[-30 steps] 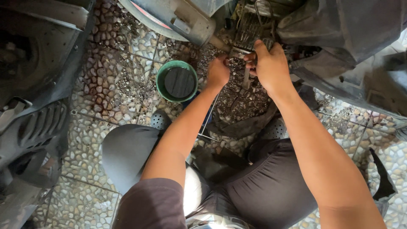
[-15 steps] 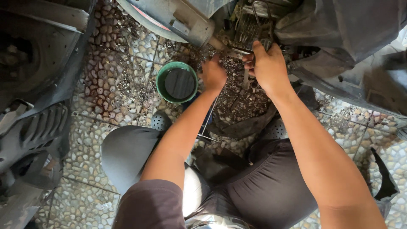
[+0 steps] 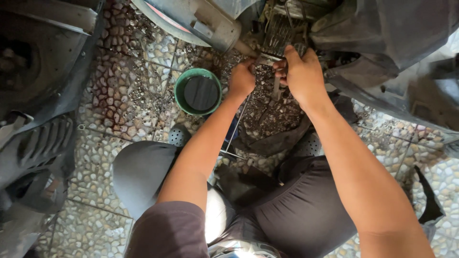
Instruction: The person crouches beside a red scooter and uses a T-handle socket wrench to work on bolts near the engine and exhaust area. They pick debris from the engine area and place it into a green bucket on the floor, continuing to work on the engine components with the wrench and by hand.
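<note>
While the person crouched over the pebbled floor, the head view showed both hands up at the grimy underside of a scooter engine. The left hand was curled shut on a thin metal tool, and the right hand was closed around the same spot. The tool looked stiff, light and probably oily, best held along its bare shank. 1 green bowl of dark liquid sat just beside the left hand.
</note>
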